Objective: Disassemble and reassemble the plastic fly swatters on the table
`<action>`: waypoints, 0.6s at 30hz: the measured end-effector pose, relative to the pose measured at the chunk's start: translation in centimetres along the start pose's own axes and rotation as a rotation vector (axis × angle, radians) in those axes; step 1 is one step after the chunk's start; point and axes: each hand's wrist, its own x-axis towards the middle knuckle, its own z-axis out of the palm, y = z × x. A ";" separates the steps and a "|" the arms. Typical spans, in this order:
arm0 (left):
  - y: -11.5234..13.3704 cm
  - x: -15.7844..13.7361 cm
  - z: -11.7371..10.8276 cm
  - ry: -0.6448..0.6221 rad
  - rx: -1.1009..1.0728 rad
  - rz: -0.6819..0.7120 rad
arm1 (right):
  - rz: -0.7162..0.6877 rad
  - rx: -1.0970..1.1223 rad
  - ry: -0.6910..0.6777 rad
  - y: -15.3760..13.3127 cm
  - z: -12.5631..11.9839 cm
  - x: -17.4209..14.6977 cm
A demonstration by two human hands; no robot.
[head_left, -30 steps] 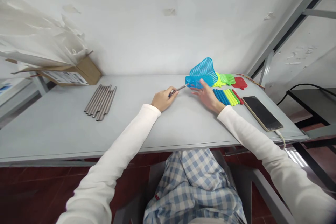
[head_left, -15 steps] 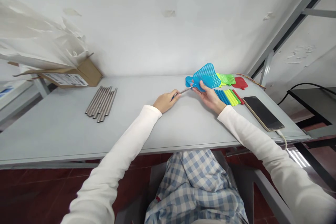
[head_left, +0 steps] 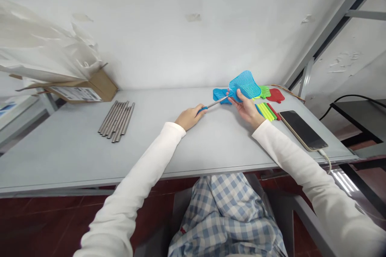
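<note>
nothing readable tbh, the label (head_left: 76, 93) on the box (head_left: 104, 84) at left and red mark (head_left: 182, 231) on the checked cloth (head_left: 232, 204), bottom middle, are too blurry

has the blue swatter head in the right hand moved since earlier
Yes, rightward: the held blue swatter head is now closer to the red swatter head.

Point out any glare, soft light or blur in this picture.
In the head view, light on the table looks even, with soft shadows; in the head view, bright striped glare shows low at right, below the phone; in the head view, the right sleeve softens toward the lower corner, while holes in the blue mesh can be made out.
</note>
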 end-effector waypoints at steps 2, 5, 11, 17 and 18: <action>0.3 0.0 -0.1 0.002 -0.004 0.000 | -0.019 0.005 0.001 -0.4 0.0 0.0; 0.4 0.0 -0.1 0.009 -0.005 0.011 | -0.032 0.012 0.010 -0.8 -0.1 0.1; -0.3 0.2 -0.3 0.014 -0.012 0.043 | -0.048 -0.011 0.025 -0.9 -0.4 0.5; -0.8 0.4 -0.4 -0.009 -0.051 0.059 | -0.071 0.006 0.001 -0.8 -0.7 0.7; -0.9 0.4 -0.4 -0.011 -0.059 0.062 | -0.073 0.010 -0.006 -0.8 -0.8 0.7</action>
